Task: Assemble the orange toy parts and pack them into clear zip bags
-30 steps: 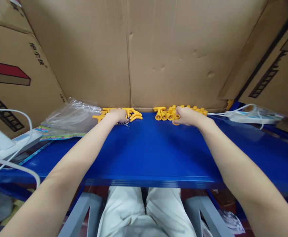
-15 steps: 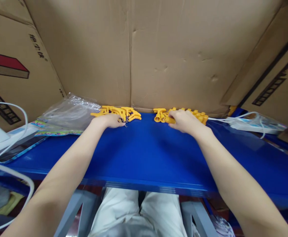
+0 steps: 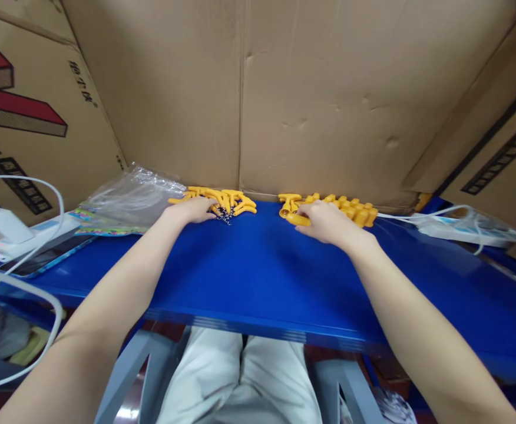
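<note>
My left hand [image 3: 197, 210] lies at the left pile of yellow corkscrews [image 3: 235, 200], its fingers curled in on a corkscrew that is mostly hidden. These have T-shaped handles, and their thin metal spirals point toward me. My right hand [image 3: 322, 220] is closed on a yellow tube [image 3: 298, 219], which lies tilted at the left front of a cluster of upright yellow tubes [image 3: 359, 210]. Beside it, a few yellow T-shaped pieces [image 3: 288, 201] lie against the cardboard.
Cardboard [image 3: 293, 100] walls in the back of the blue table [image 3: 249, 271]. A clear plastic bag [image 3: 136, 197], a phone [image 3: 50, 257] and a white charger with cable [image 3: 8, 227] lie at the left. On the right is a white power strip [image 3: 470, 228].
My left hand has drawn slightly left, showing more metal spirals. The tube at my right hand has shifted slightly forward and left. The whole view has moved a little.
</note>
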Tool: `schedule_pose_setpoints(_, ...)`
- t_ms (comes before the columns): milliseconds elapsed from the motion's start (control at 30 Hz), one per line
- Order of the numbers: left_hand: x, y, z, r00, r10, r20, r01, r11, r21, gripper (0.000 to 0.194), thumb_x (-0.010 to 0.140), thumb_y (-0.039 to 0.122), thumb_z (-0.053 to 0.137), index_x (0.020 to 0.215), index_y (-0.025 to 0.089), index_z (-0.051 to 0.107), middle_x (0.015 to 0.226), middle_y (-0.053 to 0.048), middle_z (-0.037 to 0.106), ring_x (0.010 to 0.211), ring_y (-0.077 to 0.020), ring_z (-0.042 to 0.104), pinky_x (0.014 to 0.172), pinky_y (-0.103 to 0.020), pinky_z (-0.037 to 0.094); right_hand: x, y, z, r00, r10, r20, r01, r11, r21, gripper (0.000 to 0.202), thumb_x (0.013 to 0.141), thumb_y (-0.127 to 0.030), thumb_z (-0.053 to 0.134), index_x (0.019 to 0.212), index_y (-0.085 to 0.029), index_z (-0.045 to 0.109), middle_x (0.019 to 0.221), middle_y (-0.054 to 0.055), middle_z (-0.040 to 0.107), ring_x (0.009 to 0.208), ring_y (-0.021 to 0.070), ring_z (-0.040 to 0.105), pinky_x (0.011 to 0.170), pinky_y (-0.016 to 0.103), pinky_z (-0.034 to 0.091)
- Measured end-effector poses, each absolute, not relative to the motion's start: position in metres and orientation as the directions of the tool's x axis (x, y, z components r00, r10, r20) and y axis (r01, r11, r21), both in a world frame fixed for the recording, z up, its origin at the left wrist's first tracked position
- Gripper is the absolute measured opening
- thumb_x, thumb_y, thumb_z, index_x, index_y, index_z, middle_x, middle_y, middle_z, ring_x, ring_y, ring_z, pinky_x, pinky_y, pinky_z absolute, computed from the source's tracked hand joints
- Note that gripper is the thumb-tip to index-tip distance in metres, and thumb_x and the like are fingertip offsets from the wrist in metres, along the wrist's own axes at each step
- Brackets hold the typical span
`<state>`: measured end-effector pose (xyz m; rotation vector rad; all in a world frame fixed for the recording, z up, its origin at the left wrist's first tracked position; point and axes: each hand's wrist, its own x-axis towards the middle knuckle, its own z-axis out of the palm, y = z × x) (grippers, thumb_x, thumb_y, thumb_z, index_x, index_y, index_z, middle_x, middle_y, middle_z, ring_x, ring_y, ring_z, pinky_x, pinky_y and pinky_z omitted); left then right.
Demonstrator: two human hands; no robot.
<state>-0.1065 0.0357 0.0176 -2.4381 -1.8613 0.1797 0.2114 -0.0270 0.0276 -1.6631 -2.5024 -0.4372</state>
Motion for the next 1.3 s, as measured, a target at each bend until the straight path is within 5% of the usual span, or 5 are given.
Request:
schedule_pose_setpoints(167, -0.107, 0.042, 0.014, 0.299, 0.95, 0.093, 0.946, -0.282, -0.159, 0.039, 0.085, 0.031, 0.051, 0.122, 0.022, 0.059, 0.12, -0.009, 0.061, 0.108, -0.0243, 0.058, 0.091, -0.03, 0.044, 0.208, -0.032, 0.03, -0.327, 0.922, 0.206, 0.945, 0.313, 0.097, 0.023, 0.081, -0.032, 0.058, 0.099, -0.021, 0.067, 0.098, 0.008, 0.07, 0.088, 0.0282, 0.065, 0.076, 0.036, 0.045)
schedule_pose_setpoints(367, -0.109, 0.046, 0.006, 0.285, 0.938, 0.197, 0.944, -0.239, -0.227, 0.041, 0.084, 0.031, 0.054, 0.124, 0.023, 0.059, 0.131, -0.012, 0.054, 0.121, -0.0313, 0.047, 0.098, -0.044, 0.039, 0.21, -0.028, 0.03, -0.291, 0.942, 0.166, 0.957, 0.287, 0.043, 0.022, 0.082, -0.031, 0.058, 0.098, -0.02, 0.067, 0.099, 0.01, 0.07, 0.092, 0.0299, 0.064, 0.074, 0.035, 0.046)
schedule_pose_setpoints(533, -0.11, 0.048, 0.003, 0.285, 0.949, 0.134, 0.951, -0.262, -0.162, 0.045, 0.085, 0.026, 0.049, 0.13, 0.026, 0.053, 0.133, -0.008, 0.057, 0.121, -0.027, 0.051, 0.1, -0.04, 0.039, 0.213, -0.025, 0.03, -0.275, 0.953, 0.129, 0.961, 0.274, 0.02, 0.02, 0.082, -0.032, 0.059, 0.093, -0.019, 0.068, 0.098, 0.013, 0.069, 0.091, 0.0316, 0.064, 0.074, 0.038, 0.046)
schedule_pose_setpoints(833, -0.107, 0.045, -0.009, 0.266, 0.937, 0.228, 0.964, -0.257, -0.068, 0.057, 0.078, 0.026, 0.056, 0.134, 0.019, 0.045, 0.136, -0.011, 0.053, 0.124, -0.0291, 0.05, 0.1, -0.039, 0.04, 0.216, -0.013, 0.023, -0.32, 0.938, 0.133, 0.945, 0.325, -0.02, 0.017, 0.079, -0.034, 0.063, 0.088, -0.02, 0.068, 0.092, 0.011, 0.069, 0.084, 0.0297, 0.064, 0.072, 0.038, 0.046)
schedule_pose_setpoints(1300, -0.126, 0.06, -0.013, 0.11, 0.954, 0.277, 0.988, -0.136, 0.074, 0.044, 0.072, 0.05, 0.067, 0.104, 0.019, 0.065, 0.105, -0.01, 0.069, 0.102, -0.0279, 0.061, 0.088, -0.034, 0.046, 0.217, -0.005, 0.018, -0.306, 0.95, 0.057, 0.952, 0.307, -0.002, 0.016, 0.08, -0.029, 0.06, 0.087, -0.017, 0.066, 0.097, 0.012, 0.069, 0.09, 0.0297, 0.064, 0.076, 0.038, 0.046)
